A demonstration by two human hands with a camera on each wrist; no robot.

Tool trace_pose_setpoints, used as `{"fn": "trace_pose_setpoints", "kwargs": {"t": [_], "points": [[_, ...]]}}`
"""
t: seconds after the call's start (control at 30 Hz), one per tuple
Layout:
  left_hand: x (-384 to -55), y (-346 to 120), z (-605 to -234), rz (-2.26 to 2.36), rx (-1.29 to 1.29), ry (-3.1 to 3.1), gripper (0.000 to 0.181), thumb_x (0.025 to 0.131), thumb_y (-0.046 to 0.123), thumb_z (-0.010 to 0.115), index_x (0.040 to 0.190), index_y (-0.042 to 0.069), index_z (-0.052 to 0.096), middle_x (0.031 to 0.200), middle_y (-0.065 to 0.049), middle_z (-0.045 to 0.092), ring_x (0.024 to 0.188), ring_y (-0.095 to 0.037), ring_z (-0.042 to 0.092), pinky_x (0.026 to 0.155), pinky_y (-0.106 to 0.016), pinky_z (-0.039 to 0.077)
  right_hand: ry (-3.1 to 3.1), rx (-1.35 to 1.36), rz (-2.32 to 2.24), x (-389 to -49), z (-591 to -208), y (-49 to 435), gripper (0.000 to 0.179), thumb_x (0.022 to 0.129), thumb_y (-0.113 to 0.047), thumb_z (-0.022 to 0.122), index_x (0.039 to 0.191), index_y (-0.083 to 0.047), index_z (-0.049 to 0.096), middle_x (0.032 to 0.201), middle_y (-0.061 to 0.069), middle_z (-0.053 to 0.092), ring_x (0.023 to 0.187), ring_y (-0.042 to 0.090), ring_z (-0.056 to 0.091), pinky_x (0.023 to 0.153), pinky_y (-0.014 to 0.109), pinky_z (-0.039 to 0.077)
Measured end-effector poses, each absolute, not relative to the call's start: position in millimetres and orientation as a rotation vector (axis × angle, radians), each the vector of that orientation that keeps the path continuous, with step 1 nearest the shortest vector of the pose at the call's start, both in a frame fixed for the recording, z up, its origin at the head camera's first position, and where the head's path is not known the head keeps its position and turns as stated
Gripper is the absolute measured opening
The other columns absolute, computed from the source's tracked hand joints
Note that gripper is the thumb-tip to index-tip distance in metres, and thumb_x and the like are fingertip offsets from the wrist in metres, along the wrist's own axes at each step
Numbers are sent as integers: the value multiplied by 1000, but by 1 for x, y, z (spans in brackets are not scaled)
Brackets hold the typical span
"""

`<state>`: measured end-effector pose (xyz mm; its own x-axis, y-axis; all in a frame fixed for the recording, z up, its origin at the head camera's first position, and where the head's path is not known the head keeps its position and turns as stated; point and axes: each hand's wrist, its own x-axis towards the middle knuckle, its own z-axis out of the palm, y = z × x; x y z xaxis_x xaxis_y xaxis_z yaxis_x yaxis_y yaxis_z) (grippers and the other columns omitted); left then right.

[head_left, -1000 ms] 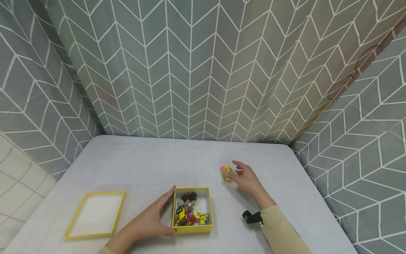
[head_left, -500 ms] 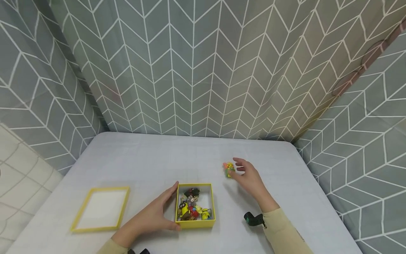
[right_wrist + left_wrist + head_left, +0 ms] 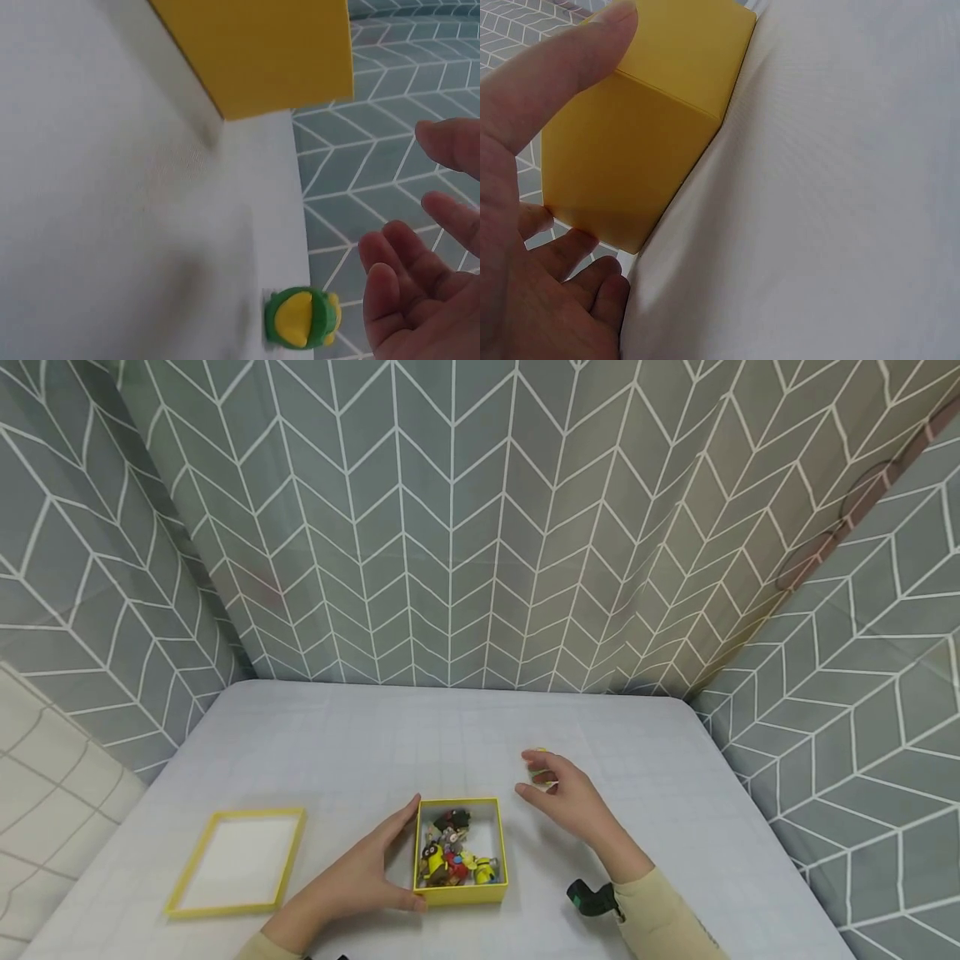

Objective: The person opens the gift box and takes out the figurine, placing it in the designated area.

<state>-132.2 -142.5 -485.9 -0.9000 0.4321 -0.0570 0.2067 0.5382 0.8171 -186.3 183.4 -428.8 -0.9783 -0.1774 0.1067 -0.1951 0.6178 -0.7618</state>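
Note:
My left hand (image 3: pixel 362 877) holds the left side of an open yellow box (image 3: pixel 461 897), its thumb at the near corner and its fingers at the far one. In the left wrist view the thumb lies against the wall of the yellow box (image 3: pixel 630 150). Several small toy figures (image 3: pixel 452 860) lie inside it. To the box's right, my right hand (image 3: pixel 572 806) is in the air with its fingers apart and nothing between them. Behind its fingers, mostly hidden in the head view, is a small figurine; the right wrist view shows the green and yellow figurine (image 3: pixel 300 318) on the table, clear of the fingertips.
The yellow-rimmed box lid (image 3: pixel 234 862) lies on the left of the white-covered table (image 3: pixel 360 735). A black camera mount (image 3: pixel 592 898) sticks out from the right sleeve. Grey patterned curtains (image 3: pixel 450 527) stand along the back and sides.
The right hand has let go of the figurine and moved slightly left and towards me, so it now covers most of it. The left hand stays at the box.

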Motion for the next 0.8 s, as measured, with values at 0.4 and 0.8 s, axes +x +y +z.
{"fn": "trace_pose_setpoints", "kwargs": {"t": [0.4, 0.8], "points": [[-132, -143, -485, 1284, 536, 2526, 137, 53, 59, 92, 161, 26, 13, 162, 2, 19, 147, -29, 18, 114, -57, 21, -2755, 623, 1380, -166, -413, 161, 47, 88, -22, 77, 132, -18, 61, 118, -7, 63, 101, 16, 64, 82, 38, 55], [-132, -143, -486, 1288, 530, 2531, 136, 53, 60, 91, 160, 26, 15, 161, 1, 21, 147, -30, 19, 114, -59, 22, -2794, 852, 1351, -156, -412, 145, 47, 89, -31, 75, 134, -26, 60, 123, -10, 61, 100, 12, 63, 77, 34, 52]]}}
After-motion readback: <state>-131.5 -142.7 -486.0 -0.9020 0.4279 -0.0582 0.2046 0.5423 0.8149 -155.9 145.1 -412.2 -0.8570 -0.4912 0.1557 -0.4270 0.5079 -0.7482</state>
